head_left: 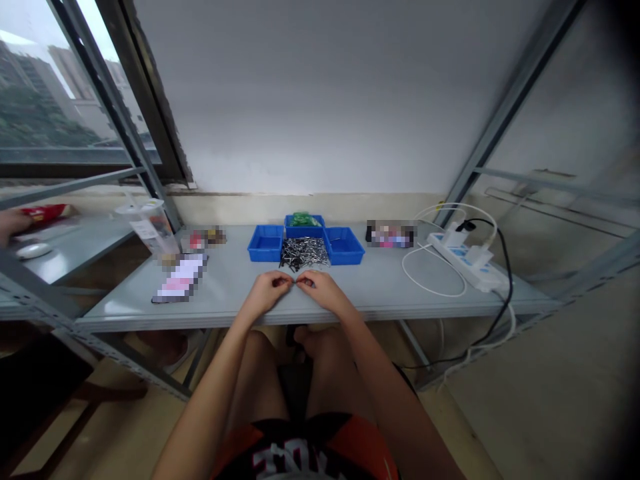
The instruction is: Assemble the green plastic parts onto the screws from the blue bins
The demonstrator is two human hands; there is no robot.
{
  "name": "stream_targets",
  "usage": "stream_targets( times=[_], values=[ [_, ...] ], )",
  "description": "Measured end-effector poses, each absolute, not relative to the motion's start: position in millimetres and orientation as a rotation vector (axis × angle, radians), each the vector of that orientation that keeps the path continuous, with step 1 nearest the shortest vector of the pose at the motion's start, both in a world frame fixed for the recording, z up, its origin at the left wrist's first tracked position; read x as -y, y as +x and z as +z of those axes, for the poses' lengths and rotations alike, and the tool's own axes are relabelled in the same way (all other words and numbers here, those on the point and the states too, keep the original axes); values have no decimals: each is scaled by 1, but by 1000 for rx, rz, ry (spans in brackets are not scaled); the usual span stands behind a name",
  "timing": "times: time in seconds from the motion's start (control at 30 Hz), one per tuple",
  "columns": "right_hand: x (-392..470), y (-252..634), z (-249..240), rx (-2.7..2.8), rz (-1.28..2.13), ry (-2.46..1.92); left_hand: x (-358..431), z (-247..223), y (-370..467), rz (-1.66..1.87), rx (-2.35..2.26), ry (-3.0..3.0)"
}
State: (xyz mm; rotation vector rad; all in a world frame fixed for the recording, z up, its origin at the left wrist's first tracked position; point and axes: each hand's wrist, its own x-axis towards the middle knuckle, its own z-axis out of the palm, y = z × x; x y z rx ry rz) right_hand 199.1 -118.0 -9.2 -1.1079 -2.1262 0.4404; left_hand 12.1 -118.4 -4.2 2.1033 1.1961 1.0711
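My left hand (271, 290) and my right hand (321, 289) meet fingertip to fingertip above the front of the grey table, each closed in a pinch. Whatever small thing lies between the fingers is too small to name. Just beyond them is a heap of loose, thin metal pieces (305, 253), some dark and some silvery, like screws or pins. A blue tray (267, 244) flanks the heap on the left and another blue tray (344, 246) on the right. Behind it, a third blue tray (304, 231) holds green pieces (305, 219).
On the left stand a lidded plastic cup (150, 227) with a straw and a blurred phone (181, 278). A blurred phone-like object (391, 235) lies right of the trays. Farther right is a white power strip (467, 263) with a looping white cable (434, 294). Another person's hand (14, 223) shows far left.
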Motion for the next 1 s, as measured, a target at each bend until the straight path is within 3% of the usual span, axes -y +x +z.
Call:
stream_targets(
  times=[1.0],
  values=[
    [118,201,-10,1938,626,-1051,121,-1,13,1001,-1160,2108]
  ],
)
